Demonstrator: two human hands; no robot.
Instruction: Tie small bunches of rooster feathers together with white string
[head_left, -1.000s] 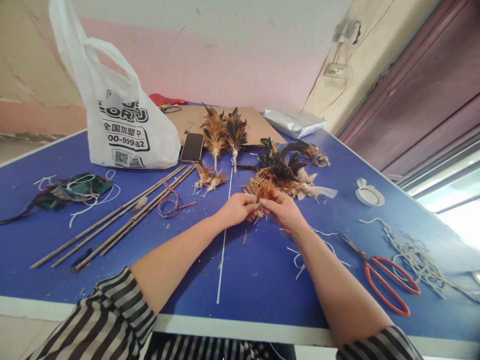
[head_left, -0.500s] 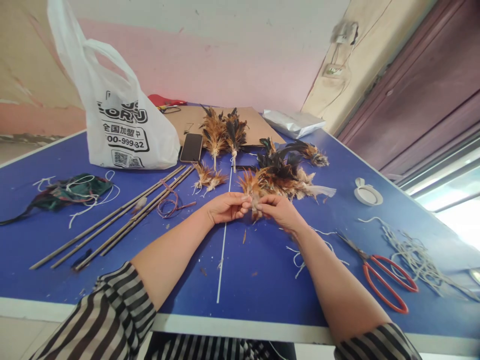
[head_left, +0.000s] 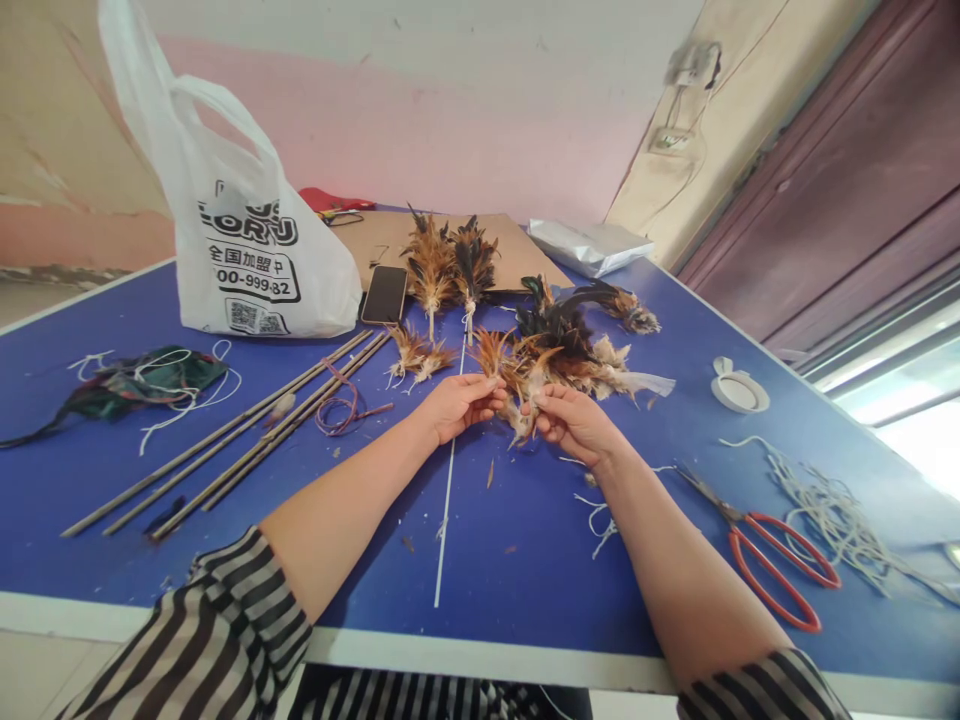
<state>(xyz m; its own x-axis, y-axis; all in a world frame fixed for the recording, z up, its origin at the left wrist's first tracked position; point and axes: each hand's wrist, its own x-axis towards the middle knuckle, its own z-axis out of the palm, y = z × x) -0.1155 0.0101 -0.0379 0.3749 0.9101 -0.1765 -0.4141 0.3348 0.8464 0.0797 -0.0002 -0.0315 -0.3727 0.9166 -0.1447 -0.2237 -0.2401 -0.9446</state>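
Note:
My left hand (head_left: 471, 405) is closed, thumb and fingers pinching brown-orange feathers (head_left: 491, 352) whose tips fan upward. Close beside it, my right hand (head_left: 568, 420) grips a pale, fluffy-based feather (head_left: 538, 378) between thumb and fingers. Directly behind both hands lies a loose heap of black, brown and cream feathers (head_left: 559, 335). To the left of the heap rest small tied feather tufts (head_left: 420, 357). Farther back, two larger bundles stand out: a brown feather bundle (head_left: 433, 265) and a dark feather bundle (head_left: 471, 262), both bound around short stems.
Thin sticks (head_left: 262, 440) and a purple cord (head_left: 345, 405) lie left. A white plastic bag (head_left: 262, 240), phone (head_left: 384, 294) and cardboard (head_left: 517, 250) are behind. On the right are red-handled scissors (head_left: 772, 560), pale string (head_left: 832, 510) and a tape roll (head_left: 740, 390).
My hands have moved apart slightly. The right hand has shifted a little to the right with a feather, away from those held in the left.

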